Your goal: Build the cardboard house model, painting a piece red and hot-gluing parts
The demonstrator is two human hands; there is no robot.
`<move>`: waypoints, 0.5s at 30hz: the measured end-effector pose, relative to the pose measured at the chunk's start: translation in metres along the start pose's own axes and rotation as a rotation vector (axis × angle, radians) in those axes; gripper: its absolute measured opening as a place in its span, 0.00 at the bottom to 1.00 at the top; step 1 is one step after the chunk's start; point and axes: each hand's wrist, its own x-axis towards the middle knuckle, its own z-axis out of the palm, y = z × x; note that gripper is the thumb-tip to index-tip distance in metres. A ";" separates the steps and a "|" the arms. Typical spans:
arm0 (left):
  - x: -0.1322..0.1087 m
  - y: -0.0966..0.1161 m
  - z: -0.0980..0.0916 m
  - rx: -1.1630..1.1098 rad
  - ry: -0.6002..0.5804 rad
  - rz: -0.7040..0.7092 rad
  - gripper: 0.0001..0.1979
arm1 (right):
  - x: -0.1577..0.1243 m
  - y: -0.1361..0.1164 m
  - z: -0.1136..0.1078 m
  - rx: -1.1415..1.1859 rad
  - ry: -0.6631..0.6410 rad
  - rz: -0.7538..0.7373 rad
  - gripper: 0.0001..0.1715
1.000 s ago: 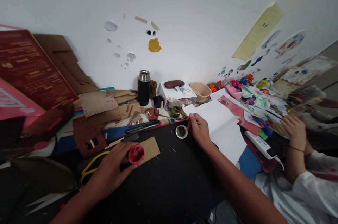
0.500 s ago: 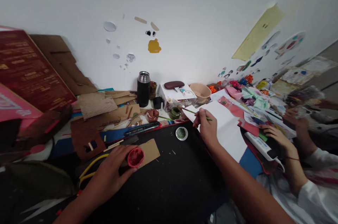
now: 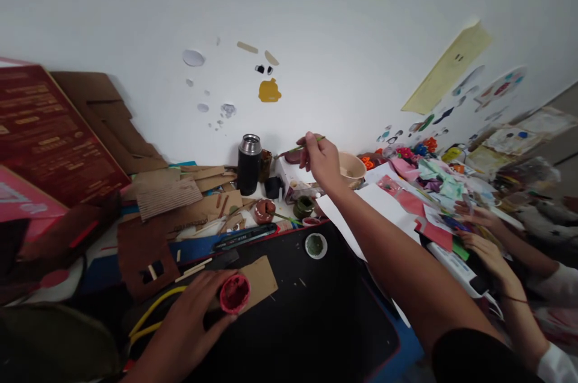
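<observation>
My left hand (image 3: pixel 196 305) is wrapped round a small pot of red paint (image 3: pixel 235 294), its open top facing up, above a piece of cardboard (image 3: pixel 261 279). My right hand (image 3: pixel 324 160) is raised near the wall and pinches a thin green paintbrush (image 3: pixel 292 149). The brush points left, its tip near a brown jar (image 3: pixel 265 166) behind the black flask (image 3: pixel 249 169); whether it touches the jar I cannot tell. A lid holding green paint (image 3: pixel 315 245) lies on the black mat (image 3: pixel 311 311). Behind it are a green paint pot (image 3: pixel 304 207) and a reddish-brown pot (image 3: pixel 264 211).
A beige bowl (image 3: pixel 352 169) and a white box (image 3: pixel 298 178) stand by the wall. Cardboard scraps (image 3: pixel 169 195) and a box cutter (image 3: pixel 246 236) lie left. White paper (image 3: pixel 383 214) is under my right forearm. At right, another person's hand (image 3: pixel 485 253) works by a power strip (image 3: pixel 454 265).
My right hand has moved up and left with the paintbrush, from above the white paper to near the brown jar. My left hand still holds the red pot. The view has shifted slightly.
</observation>
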 end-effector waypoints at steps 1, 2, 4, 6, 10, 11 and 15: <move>-0.001 -0.002 0.002 0.014 0.014 0.012 0.28 | 0.009 0.004 0.010 -0.028 -0.020 -0.003 0.34; -0.002 -0.003 0.003 0.027 0.031 0.028 0.29 | 0.018 0.009 0.019 -0.070 -0.034 0.006 0.33; -0.002 -0.003 0.003 0.049 0.052 0.057 0.30 | 0.034 0.018 0.035 -0.159 -0.091 0.034 0.31; 0.000 -0.001 0.001 0.058 0.045 0.071 0.31 | 0.047 0.029 0.048 -0.265 -0.170 0.055 0.27; 0.005 0.005 -0.006 0.044 0.016 0.076 0.33 | 0.060 0.047 0.067 -0.542 -0.281 0.041 0.27; 0.006 0.006 -0.007 0.036 0.010 0.075 0.33 | 0.061 0.050 0.070 -0.587 -0.292 0.030 0.28; 0.009 0.009 -0.010 0.020 0.001 0.086 0.34 | 0.057 0.059 0.076 -0.605 -0.292 -0.010 0.28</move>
